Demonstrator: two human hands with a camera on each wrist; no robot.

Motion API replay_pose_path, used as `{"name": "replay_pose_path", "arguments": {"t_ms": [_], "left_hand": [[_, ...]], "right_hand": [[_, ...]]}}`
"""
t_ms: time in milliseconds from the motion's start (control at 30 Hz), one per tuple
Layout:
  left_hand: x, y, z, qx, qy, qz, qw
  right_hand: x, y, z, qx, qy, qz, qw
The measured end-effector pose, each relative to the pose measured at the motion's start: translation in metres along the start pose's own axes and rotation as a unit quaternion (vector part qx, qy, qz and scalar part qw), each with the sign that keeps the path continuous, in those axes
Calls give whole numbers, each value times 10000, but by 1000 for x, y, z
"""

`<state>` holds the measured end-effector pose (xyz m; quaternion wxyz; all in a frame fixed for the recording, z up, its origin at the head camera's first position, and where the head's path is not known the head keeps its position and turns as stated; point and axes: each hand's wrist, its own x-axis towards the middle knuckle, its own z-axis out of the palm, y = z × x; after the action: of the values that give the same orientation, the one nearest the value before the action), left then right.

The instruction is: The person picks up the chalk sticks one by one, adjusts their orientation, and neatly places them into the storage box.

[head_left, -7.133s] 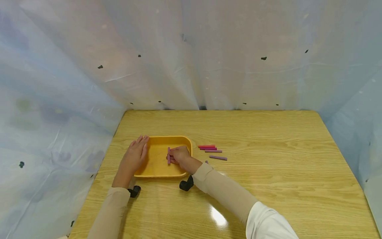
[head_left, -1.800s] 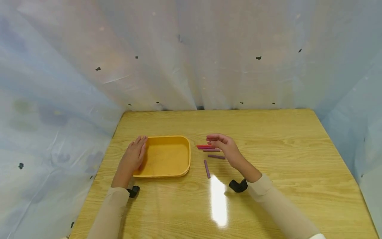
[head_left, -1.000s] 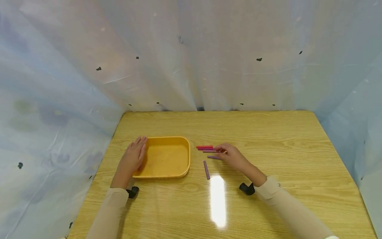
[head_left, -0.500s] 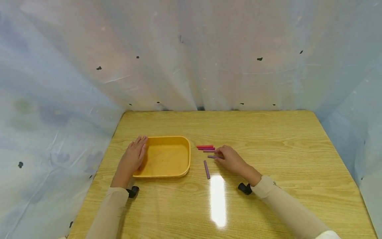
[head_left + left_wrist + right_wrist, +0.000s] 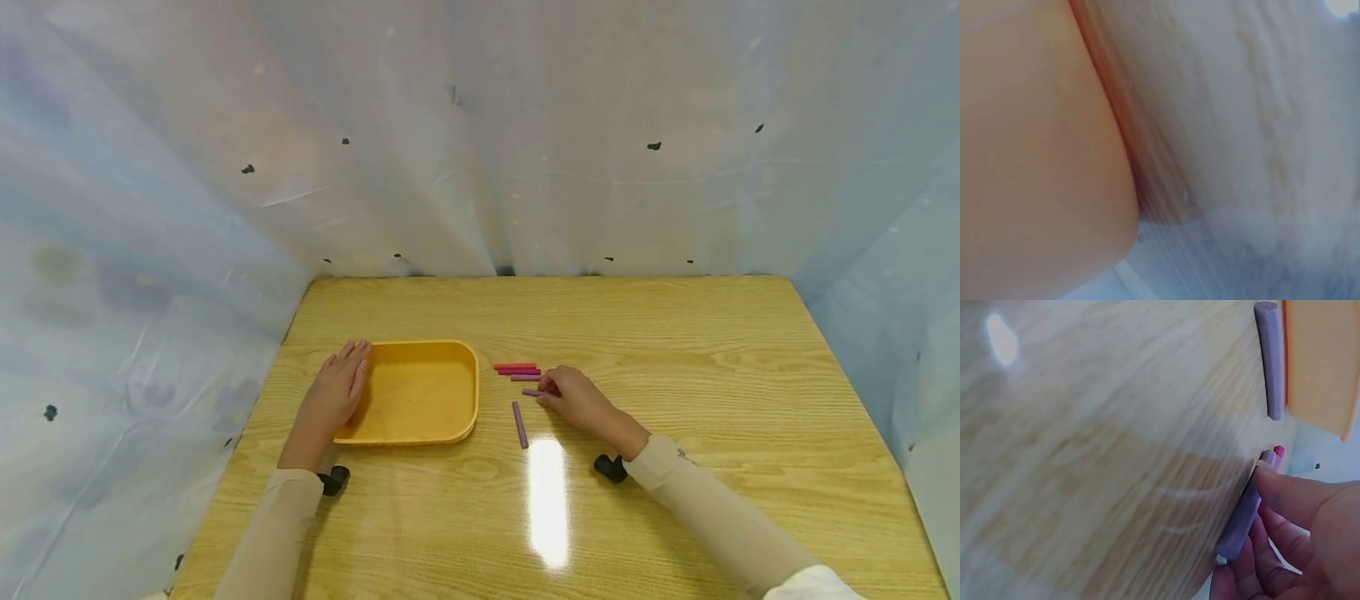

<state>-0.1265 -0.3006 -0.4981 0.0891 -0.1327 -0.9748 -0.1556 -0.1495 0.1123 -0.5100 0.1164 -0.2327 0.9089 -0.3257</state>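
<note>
My left hand (image 5: 334, 395) rests with straight fingers along the left side of a shallow yellow tray (image 5: 425, 442), covering that edge. My right hand (image 5: 581, 402) is to the right of the tray, thumb and fingers pinching a short purple stick (image 5: 532, 392) at the tabletop. In the right wrist view, the thumb lies on one side of this purple stick (image 5: 1239, 525) and the fingers are behind it. Just beyond it lie a red stick (image 5: 514, 367), a magenta stick (image 5: 517, 372) and another purple stick (image 5: 525, 378), side by side. A further purple stick (image 5: 520, 425) lies nearer the tray's right side.
All of this is on a wood-grain table (image 5: 675, 350). Translucent sheeting (image 5: 570, 183) with dark marks stands behind the table and at both sides. Black wrist mounts (image 5: 611, 468) sit under the forearms, and a bright reflection shows near the table's front.
My right hand earlier held a purple stick over the tray; it then moved right, hovered over the loose sticks and came down on one. My left hand has stayed at the tray.
</note>
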Motion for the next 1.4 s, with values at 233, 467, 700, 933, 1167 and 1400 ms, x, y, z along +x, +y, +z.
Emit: {"name": "replay_pose_path", "arguments": {"t_ms": [233,467,700,933,1167,1400], "left_hand": [[1,-2,1,-12,-73,-11,10000],[0,-3,-1,-3,-74,19,10000],[0,-1,-2,34,-67,-9,10000],[1,2,-2,16,-112,-48,9999],[0,1,0,9,-116,-61,9999],[-1,0,-1,0,-93,-24,10000]], "right_hand": [[1,-1,2,-53,46,80,9999],[2,-1,3,-71,100,71,9999],[2,2,4,-121,108,-34,9999],[-4,-3,-6,626,-26,274,9977],[-4,-5,-18,2069,-377,659,9754],[-2,-3,-22,3856,-946,945,9129]]}}
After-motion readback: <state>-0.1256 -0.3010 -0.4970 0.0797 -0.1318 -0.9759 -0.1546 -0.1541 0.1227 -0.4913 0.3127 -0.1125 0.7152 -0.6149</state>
